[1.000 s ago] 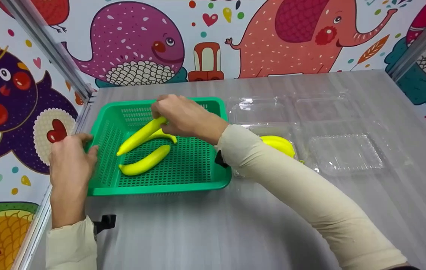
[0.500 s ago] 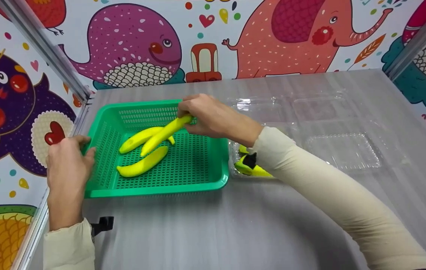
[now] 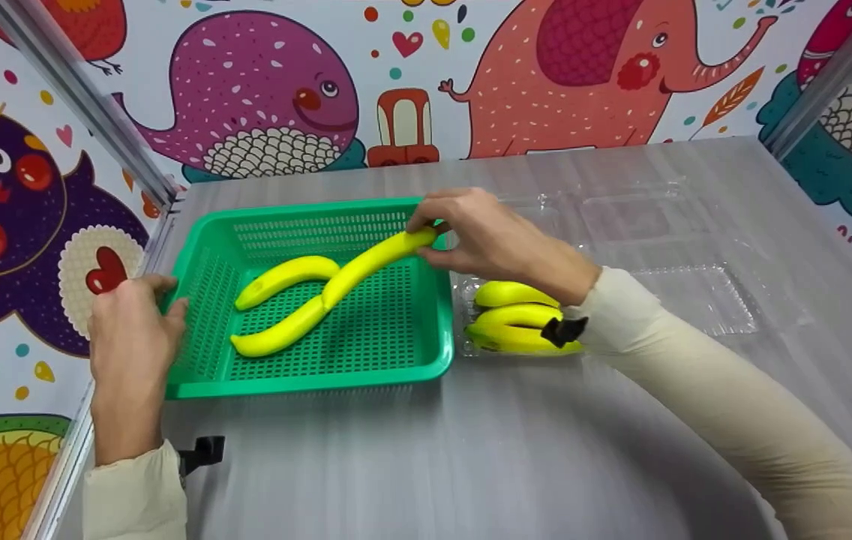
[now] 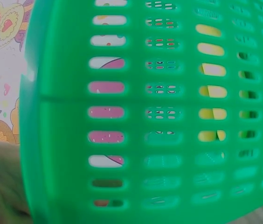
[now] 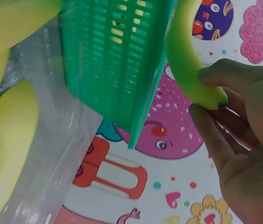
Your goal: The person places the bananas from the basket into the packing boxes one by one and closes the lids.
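Fingers (image 3: 426,210) of our right hand (image 3: 492,234) pinch one end of a yellow banana (image 3: 377,261), which, in the head view, slants down over the green basket (image 3: 306,382). Its lower end meets the tip of another banana (image 3: 280,330) lying on the basket floor, though we cannot tell whether they truly touch. Near both lies a third banana (image 3: 287,279). Our left hand (image 3: 130,337) is at the basket's left rim; whether it grips there we cannot tell. We have the basket toward the back left corner of the bench (image 3: 396,465); right of it, clear plastic trays (image 3: 696,300) spread toward the bench's right edge, the nearest holding more bananas (image 3: 514,292).

From the left wrist, the slotted basket wall fills most of our view, with yellow showing through some slots.

From the right wrist, we see our thumb and fingers drawn narrow on the banana's dark-tipped end, just beside the basket rim, before a printed wall (image 5: 136,200).
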Action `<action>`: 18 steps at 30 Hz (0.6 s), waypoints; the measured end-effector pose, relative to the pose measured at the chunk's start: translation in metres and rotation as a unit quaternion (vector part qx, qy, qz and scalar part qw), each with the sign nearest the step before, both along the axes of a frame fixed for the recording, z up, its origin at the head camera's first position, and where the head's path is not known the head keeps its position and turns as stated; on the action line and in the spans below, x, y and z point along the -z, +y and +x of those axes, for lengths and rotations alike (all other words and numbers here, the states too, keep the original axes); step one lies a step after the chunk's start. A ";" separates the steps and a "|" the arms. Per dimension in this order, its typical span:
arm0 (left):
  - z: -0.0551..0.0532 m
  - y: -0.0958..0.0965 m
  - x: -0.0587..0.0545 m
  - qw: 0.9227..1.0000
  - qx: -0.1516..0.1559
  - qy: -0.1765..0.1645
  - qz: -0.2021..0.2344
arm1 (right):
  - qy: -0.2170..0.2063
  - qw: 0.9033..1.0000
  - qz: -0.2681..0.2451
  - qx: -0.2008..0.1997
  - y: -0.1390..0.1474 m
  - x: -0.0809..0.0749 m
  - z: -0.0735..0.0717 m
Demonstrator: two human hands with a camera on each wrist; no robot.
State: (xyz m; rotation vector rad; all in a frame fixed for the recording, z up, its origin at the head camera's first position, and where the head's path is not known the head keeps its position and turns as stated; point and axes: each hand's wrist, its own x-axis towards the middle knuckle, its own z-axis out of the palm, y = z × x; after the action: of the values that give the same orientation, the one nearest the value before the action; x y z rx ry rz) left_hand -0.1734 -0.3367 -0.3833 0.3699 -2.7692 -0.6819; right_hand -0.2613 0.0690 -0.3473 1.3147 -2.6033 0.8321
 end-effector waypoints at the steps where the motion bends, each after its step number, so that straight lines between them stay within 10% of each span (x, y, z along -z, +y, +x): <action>1: 0.000 0.000 0.000 1.000 0.000 0.002 0.000 | 0.003 1.000 -0.007 0.002 0.006 0.000 0.001; 18: -0.001 0.000 0.000 1.000 0.001 -0.017 -0.004 | -0.010 0.995 -0.052 0.086 0.110 0.021 0.028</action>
State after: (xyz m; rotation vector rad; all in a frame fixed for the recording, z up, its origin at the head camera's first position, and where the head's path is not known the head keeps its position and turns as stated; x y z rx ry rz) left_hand -0.1743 -0.3365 -0.3833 0.3791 -2.8041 -0.6697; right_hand -0.2330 0.1788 -0.3681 1.0433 -2.6034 0.9408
